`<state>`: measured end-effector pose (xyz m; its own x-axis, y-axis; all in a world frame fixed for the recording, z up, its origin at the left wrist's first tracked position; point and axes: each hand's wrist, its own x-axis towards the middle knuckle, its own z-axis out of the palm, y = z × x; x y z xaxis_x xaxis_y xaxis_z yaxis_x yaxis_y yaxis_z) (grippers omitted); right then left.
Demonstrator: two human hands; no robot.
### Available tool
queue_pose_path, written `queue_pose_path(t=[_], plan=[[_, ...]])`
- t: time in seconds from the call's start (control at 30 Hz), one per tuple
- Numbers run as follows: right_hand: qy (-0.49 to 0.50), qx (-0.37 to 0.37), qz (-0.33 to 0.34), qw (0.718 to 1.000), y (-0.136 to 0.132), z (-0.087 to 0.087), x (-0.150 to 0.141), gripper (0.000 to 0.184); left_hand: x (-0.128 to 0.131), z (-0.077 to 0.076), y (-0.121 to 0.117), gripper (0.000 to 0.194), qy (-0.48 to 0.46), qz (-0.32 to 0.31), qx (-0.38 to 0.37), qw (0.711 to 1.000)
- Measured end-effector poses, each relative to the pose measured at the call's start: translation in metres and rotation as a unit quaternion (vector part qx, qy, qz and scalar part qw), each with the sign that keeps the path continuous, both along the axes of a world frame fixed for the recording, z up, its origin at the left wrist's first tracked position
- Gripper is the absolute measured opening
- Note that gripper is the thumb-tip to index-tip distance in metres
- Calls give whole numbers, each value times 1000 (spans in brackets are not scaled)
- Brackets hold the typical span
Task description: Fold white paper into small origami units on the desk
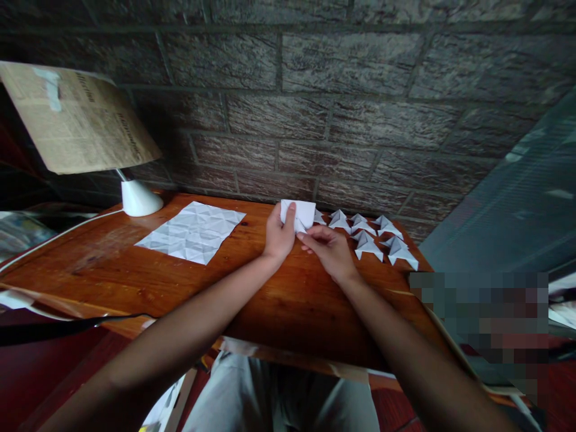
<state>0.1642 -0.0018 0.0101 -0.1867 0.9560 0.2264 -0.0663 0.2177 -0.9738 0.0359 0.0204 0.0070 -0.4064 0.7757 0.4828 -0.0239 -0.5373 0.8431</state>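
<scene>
A small folded piece of white paper (305, 211) is held up above the wooden table. My left hand (279, 232) grips it from the left, thumb pressed across its front. At its lower edge my right hand (330, 247) pinches a corner between thumb and fingers. Several folded white paper shapes (368, 246) with raised points stand in rows just right of my hands; one is partly hidden behind the right hand and the held paper. To the left, a creased white paper sheet (193, 233) lies spread out, covered in a grid of fold lines.
A lamp with a white base (140, 199) and a newspaper-covered shade (85, 120) stands at the table's back left. Its white cord runs left. A dark brick wall (288, 120) rises behind the wooden table (279, 300). A bluish translucent panel (504, 198) is on the right.
</scene>
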Motion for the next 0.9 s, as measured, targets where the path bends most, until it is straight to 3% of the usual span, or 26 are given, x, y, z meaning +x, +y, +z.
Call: queue_pose_path(t=[0.3,0.5,0.9], plan=[[-17,-33,40,998,3,-2,3,33,4,2,-8,40,32,-10,7,999],[54,-91,21,994,4,-4,3,33,4,1,-6,42,19,-13,14,1000],[41,-7,-38,998,8,-7,5,32,5,-7,-2,47,24,-42,-20,999]])
